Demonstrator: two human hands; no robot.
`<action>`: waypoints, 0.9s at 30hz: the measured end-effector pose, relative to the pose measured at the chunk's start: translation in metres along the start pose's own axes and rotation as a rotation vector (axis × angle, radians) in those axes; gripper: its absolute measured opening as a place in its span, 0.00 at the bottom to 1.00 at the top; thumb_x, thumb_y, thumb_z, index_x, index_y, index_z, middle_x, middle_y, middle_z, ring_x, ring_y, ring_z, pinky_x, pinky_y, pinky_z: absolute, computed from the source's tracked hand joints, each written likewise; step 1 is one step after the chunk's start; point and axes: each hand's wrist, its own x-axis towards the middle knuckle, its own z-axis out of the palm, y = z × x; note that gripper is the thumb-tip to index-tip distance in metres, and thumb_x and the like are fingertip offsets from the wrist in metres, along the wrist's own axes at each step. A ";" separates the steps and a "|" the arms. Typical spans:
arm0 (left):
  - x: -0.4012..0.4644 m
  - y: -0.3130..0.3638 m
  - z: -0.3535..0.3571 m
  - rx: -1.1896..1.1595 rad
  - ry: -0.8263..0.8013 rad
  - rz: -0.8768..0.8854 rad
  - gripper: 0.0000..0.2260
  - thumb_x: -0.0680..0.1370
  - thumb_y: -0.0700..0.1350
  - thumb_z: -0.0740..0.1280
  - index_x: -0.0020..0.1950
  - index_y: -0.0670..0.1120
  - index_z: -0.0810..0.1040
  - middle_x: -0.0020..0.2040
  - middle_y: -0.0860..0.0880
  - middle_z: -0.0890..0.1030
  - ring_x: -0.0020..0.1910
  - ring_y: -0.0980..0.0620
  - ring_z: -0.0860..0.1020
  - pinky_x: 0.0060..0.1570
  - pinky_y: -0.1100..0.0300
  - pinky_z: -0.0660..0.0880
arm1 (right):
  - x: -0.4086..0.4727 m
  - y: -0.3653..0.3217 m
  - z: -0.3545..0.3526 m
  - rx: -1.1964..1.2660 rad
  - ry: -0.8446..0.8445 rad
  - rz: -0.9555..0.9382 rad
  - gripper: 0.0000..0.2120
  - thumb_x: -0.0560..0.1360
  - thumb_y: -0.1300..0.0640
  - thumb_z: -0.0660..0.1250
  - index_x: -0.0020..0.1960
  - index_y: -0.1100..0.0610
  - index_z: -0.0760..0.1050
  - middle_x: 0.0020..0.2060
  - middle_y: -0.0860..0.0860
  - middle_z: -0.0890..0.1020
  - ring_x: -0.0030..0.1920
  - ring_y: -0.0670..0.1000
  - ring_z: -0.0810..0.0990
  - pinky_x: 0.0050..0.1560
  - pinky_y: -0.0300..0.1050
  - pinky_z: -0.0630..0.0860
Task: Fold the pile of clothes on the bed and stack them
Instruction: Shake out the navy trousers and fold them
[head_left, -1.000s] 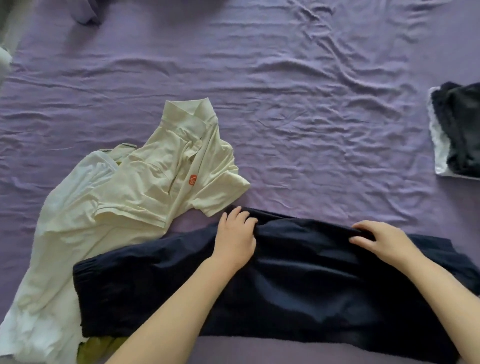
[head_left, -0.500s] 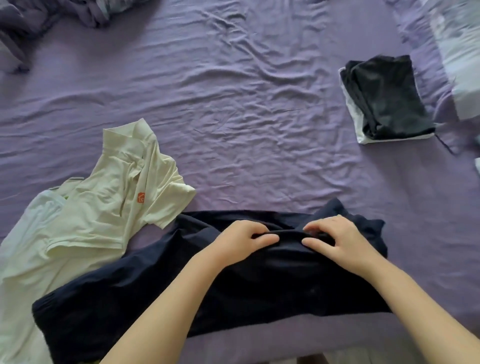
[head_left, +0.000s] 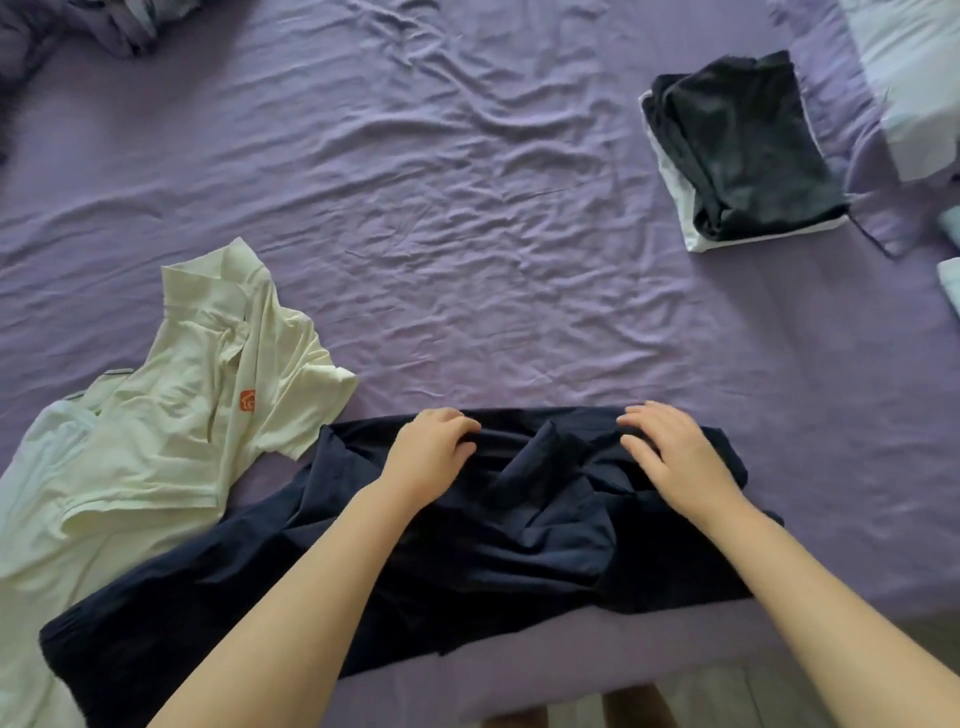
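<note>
Left hand (head_left: 428, 457) pinches far edge of dark trousers (head_left: 467, 545) near front of bed (head_left: 467, 208). Right hand (head_left: 670, 457) presses them flat, fingers spread. Cream shirt (head_left: 182, 415) left; folded stack (head_left: 737, 150) far right.

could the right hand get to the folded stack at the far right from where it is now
Probably yes: the right hand rests on the navy garment, and only bare purple sheet lies between it and the folded stack, though that means letting go and reaching forward.
</note>
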 end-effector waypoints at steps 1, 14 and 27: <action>0.011 0.008 0.003 0.065 -0.026 0.017 0.19 0.79 0.47 0.64 0.71 0.51 0.70 0.69 0.50 0.71 0.70 0.49 0.66 0.69 0.52 0.63 | 0.007 0.012 -0.010 -0.099 -0.074 0.052 0.19 0.77 0.53 0.66 0.67 0.55 0.72 0.68 0.52 0.72 0.73 0.55 0.62 0.72 0.50 0.57; 0.081 0.040 -0.018 0.035 -0.342 -0.019 0.09 0.78 0.52 0.66 0.43 0.47 0.74 0.41 0.51 0.76 0.46 0.45 0.75 0.41 0.56 0.69 | 0.075 0.045 -0.115 -0.124 -0.062 0.058 0.12 0.71 0.42 0.70 0.36 0.48 0.76 0.37 0.46 0.76 0.40 0.49 0.75 0.43 0.46 0.72; 0.160 0.155 0.011 -0.155 -0.343 -0.019 0.11 0.80 0.47 0.63 0.51 0.38 0.77 0.49 0.42 0.79 0.48 0.44 0.76 0.44 0.56 0.68 | 0.018 0.118 -0.039 0.151 -0.054 0.578 0.41 0.71 0.41 0.70 0.73 0.57 0.55 0.68 0.56 0.69 0.64 0.57 0.72 0.58 0.52 0.73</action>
